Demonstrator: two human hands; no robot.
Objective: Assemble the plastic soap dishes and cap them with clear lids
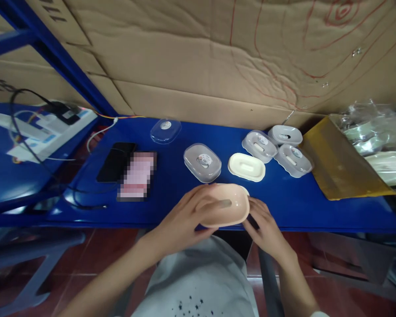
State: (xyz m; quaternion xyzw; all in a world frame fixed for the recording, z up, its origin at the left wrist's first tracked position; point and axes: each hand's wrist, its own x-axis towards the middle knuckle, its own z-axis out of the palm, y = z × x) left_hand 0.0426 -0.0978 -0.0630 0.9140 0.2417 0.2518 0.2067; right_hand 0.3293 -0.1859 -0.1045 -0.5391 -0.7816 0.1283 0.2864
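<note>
My left hand (193,215) is closed round the left end of a cream oval soap dish (236,198), its thumb reaching inside. The right end of this hollow dish rests in the fingers of my right hand (264,222), which also grip it. It is tilted with its inside facing me, above the table's front edge. Just beyond it sits a flat cream oval tray (247,167) with a raised bar in its middle. Left of that tray lies a clear-lidded oval box (203,163) with a round label.
Three more lidded oval boxes (294,160) stand at the back right beside a cardboard carton (336,163) of plastic-wrapped pieces. A clear lid (165,131) lies at the back left. A phone (138,176), a dark flat item (115,162) and a cabled power strip (57,136) are further left.
</note>
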